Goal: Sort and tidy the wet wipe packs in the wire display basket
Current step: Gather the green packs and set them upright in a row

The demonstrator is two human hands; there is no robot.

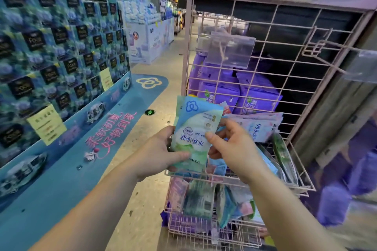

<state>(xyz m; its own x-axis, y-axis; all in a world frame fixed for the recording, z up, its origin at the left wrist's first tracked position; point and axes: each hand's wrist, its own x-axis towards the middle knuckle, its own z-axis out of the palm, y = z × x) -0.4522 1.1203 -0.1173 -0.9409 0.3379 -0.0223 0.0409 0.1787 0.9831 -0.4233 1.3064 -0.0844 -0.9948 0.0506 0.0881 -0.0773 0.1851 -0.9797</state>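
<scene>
Both hands hold a blue-green wet wipe pack (195, 128) upright, with its print upside down, above the left end of the pink wire basket (302, 177). My left hand (161, 153) grips its lower left edge, thumb across the front. My right hand (230, 144) pinches its right edge, thumb on the front. More wipe packs (263, 126) lie and lean in the basket behind my right hand, and a green pack (282, 153) stands at its right end.
A lower wire basket (204, 228) holds several jumbled packs. Purple packs (257, 96) sit behind the pink grid panel (285, 63), which carries clear plastic tag holders (230, 51). A blue product display (61, 57) stands left across the aisle floor (142, 199).
</scene>
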